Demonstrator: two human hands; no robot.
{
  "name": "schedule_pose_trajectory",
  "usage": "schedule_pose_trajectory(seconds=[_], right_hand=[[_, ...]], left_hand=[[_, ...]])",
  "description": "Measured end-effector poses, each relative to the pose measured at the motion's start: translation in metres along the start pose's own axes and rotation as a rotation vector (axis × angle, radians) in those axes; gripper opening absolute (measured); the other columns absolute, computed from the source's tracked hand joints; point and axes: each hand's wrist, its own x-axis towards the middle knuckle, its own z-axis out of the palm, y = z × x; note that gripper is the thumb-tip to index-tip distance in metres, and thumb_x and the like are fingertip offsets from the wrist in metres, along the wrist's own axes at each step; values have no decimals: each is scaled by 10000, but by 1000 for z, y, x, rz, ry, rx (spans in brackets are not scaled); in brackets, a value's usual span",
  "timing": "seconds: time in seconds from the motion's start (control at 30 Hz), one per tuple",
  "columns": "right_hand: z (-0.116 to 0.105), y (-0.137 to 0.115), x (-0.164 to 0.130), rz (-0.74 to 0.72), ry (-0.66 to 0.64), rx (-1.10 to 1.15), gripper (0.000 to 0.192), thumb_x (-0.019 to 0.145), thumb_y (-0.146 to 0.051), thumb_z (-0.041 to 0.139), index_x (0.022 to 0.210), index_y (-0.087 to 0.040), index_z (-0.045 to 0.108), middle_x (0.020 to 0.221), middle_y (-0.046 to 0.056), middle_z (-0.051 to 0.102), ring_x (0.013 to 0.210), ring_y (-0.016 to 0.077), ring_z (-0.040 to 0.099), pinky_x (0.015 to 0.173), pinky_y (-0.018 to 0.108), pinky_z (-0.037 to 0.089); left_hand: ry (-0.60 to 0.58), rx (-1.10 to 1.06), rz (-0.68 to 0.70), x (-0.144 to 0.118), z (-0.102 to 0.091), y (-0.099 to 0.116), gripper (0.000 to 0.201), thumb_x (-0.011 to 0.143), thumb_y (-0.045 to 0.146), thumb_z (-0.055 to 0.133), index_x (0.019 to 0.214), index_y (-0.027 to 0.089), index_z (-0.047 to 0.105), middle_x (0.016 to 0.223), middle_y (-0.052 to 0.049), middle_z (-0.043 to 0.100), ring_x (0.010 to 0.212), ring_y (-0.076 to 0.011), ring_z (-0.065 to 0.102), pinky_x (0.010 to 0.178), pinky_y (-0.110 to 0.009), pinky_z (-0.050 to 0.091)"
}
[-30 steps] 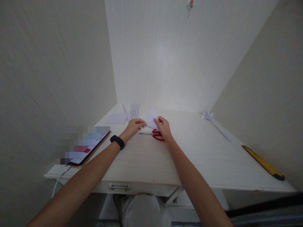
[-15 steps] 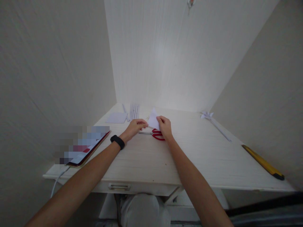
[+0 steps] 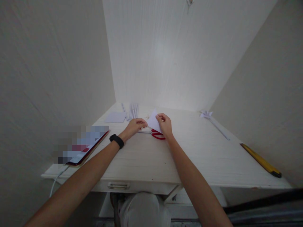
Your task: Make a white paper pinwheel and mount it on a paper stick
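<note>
A white sheet of paper folded to a triangle (image 3: pixel 153 120) is held up between my hands above the desk. My left hand (image 3: pixel 137 125), with a black band on its wrist, pinches the paper's left corner. On the paper's right side, my right hand (image 3: pixel 165 123) grips the edge between thumb and fingers. Red-handled scissors (image 3: pixel 156 134) lie on the desk just below the paper, blades pointing left; the paper and my right hand partly cover the handles.
Behind my left hand lie a stack of white paper (image 3: pixel 115 117) and several thin rolled paper sticks (image 3: pixel 133 111). A tablet (image 3: pixel 87 146) with a cable leans at left. At right are a paper pinwheel on a stick (image 3: pixel 206 114) and a yellow cutter (image 3: pixel 260 160).
The folded paper has tilted slightly in my hands, and my right fingers have shifted a little along its edge. The view has moved slightly.
</note>
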Motion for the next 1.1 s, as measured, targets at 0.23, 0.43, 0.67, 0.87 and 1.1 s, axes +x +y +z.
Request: schedule_pose_trajectory(seconds=[0.23,0.43,0.67,0.87,1.1], right_hand=[[-1,-1,-1,19,19,0,189,728,-354,532,656,-182,562,625,-10,552,597,130,465,603,252,366],[-3,6,1,36,-16,0,219,728,-381,522,646,-183,567,623,-9,563,603,136,472,594,253,364],[-3,8,3,65,-15,58,248,726,-409,526,737,-176,613,689,17,605,657,153,500,588,254,374],[-1,9,2,75,18,73,218,705,-386,541,701,-175,596,658,7,586,629,141,486,589,253,374],[-2,8,1,46,43,8,221,727,-368,501,675,-174,594,651,11,585,640,153,500,612,268,375]], left_hand=[[-19,48,6,0,1,-1,158,639,310,648,691,162,672,624,-16,591,552,-118,478,524,-242,364],[-31,32,-2,-2,1,0,173,627,318,657,699,162,674,625,-18,597,551,-118,479,521,-239,365],[-67,37,18,-2,2,-1,165,640,316,659,673,156,670,588,-2,571,526,-102,450,497,-228,328],[-80,64,26,0,2,-4,197,634,344,661,681,153,672,579,-6,568,522,-106,449,486,-226,323],[-83,50,26,0,3,-5,169,634,323,668,672,158,675,584,-4,574,513,-102,449,486,-231,321]])
